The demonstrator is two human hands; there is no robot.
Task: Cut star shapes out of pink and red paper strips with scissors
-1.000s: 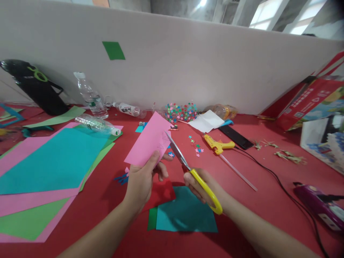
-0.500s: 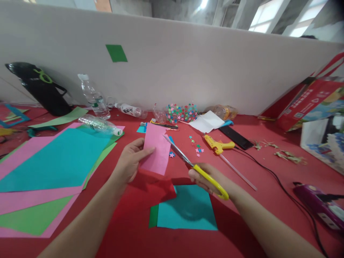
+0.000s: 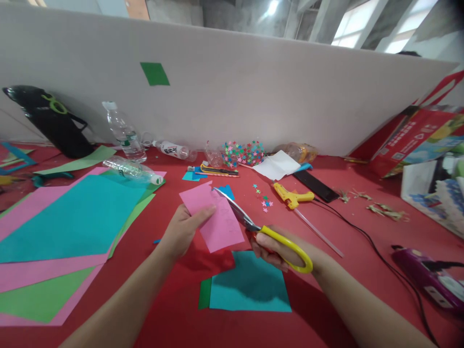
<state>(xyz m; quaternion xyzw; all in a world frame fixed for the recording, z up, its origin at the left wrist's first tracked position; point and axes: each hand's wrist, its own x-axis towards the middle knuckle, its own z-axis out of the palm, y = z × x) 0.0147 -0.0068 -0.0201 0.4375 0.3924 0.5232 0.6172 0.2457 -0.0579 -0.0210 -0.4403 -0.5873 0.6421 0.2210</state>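
Observation:
A small sheet of pink paper point(image 3: 222, 228) is pinched between the thumb and fingers of my left hand point(image 3: 184, 227), raised over the table. Faint pencil-like marks show on its face. Yellow-handled scissors point(image 3: 290, 249) are gripped in my right hand point(image 3: 270, 249), their blades pointing up and left at the paper's top edge. Whether the blades have bitten into the paper, I cannot tell for sure. Below both hands lies a teal paper piece point(image 3: 250, 285), with a green piece point(image 3: 204, 294) partly under it.
Stacked coloured sheets point(image 3: 79, 217) cover the left side, with a plastic bottle point(image 3: 132, 170) on top. Further back lie a box cutter point(image 3: 217, 169), small stars point(image 3: 266, 203) and a yellow glue gun point(image 3: 293, 195). Its cord runs right, near a purple power strip point(image 3: 427, 280).
The pink paper has tilted and come lower, turning its marked face into view. Both hands have dropped slightly, and the scissors stay at its upper edge.

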